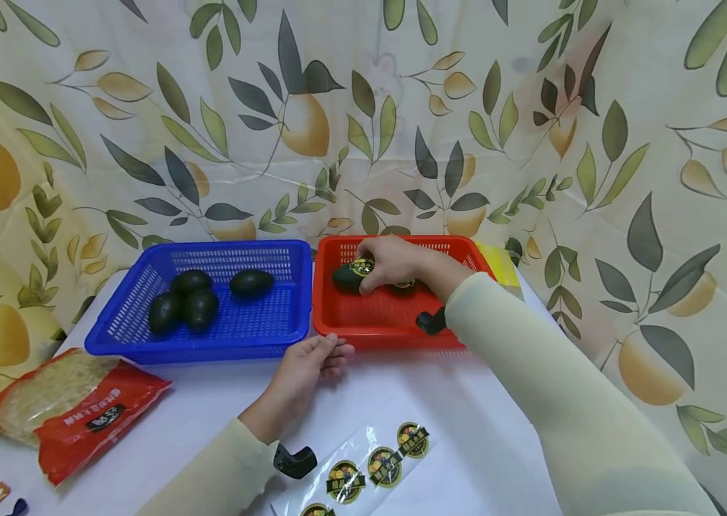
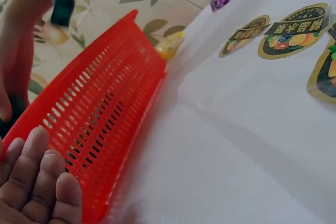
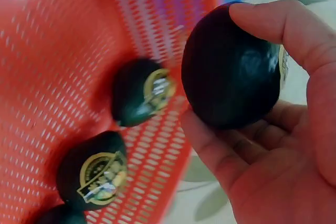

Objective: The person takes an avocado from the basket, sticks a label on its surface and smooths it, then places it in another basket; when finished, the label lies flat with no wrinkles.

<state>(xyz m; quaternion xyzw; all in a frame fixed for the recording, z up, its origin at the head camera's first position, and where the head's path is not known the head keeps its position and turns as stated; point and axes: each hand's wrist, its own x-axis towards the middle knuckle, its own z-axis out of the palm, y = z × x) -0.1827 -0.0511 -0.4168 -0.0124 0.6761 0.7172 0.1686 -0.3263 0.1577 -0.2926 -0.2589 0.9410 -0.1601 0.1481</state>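
The avocado (image 1: 344,278) is at the left part of the red basket (image 1: 370,331), within its rim in the head view; whether it touches the floor I cannot tell. The right hand (image 1: 397,259) pinches it, thumb on the near side and fingers on the far side, a hold that seems to spare the sticker (image 1: 362,266), which faces up between them. More avocados with stickers (image 3: 92,171) lie in that basket. The left hand (image 1: 308,364) holds nothing, fingers side by side and slightly bent, by the basket's near left corner, perhaps to steady it; contact is unclear. Left of it, the blue basket (image 1: 202,351) holds four avocados with no sticker visible. The sticker sheet (image 1: 384,466) lies near, presumably for easy reach. A red bag (image 1: 79,419) lies at left.
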